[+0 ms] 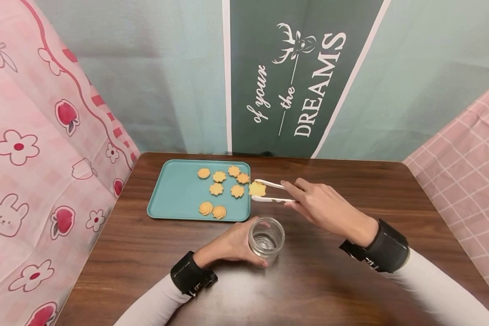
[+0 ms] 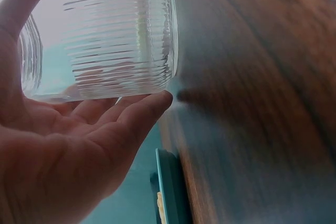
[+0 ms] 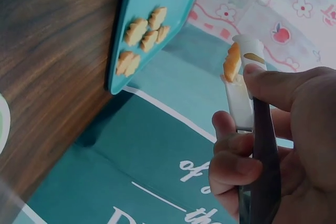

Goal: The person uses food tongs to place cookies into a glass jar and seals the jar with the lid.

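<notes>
A flower-shaped biscuit is pinched between the tips of white tongs, squeezed by the right hand, just off the right edge of the teal tray, where 7 biscuits remain. The ribbed glass jar is steadied on the wooden table by the left hand, curled round its side. The biscuit is judged light, stiff and crumbly; gentle pressure across its flat faces is advised.

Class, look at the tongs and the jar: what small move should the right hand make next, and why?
Probably carry the cookie toward the jar. The right hand pinches it in white tongs by the tray edge, and the left hand steadies the empty jar.
</notes>
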